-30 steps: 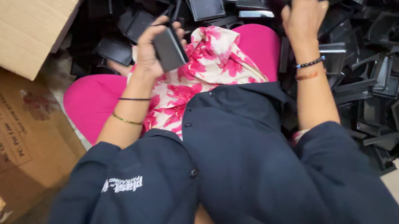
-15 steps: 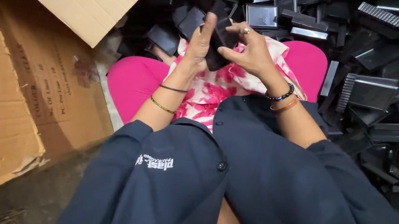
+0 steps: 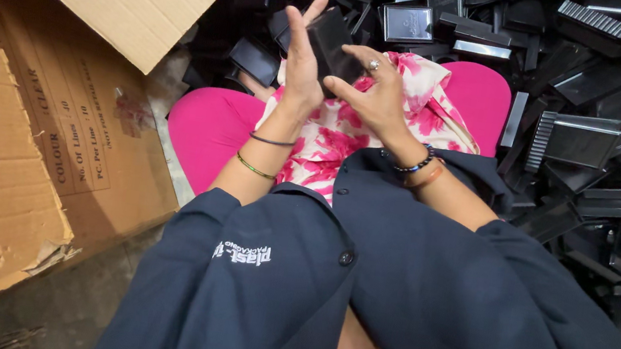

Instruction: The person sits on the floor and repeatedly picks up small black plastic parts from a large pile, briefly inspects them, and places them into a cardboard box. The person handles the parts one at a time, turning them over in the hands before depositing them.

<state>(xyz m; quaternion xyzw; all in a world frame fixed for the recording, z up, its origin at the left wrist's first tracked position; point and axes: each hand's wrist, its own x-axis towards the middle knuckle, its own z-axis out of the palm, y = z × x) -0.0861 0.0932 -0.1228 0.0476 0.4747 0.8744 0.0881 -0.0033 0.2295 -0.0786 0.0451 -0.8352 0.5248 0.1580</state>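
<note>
Holding 1 black plastic case (image 3: 333, 40), left hand (image 3: 302, 64) flat-fingered, right hand (image 3: 374, 94) fingers curled around it.

Left hand (image 3: 302, 60): raised, palm turned inward, fingers straight, pointing up. Right hand (image 3: 375, 90): facing it, fingers curled, ring on one finger. Both forearms bare, wrists bangled, sleeves dark.

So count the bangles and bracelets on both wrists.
4. Left wrist: a thin dark bangle and a green-gold bangle below it. Right wrist: a dark beaded bracelet and an orange bangle beside it. The sleeves may hide more.
</note>
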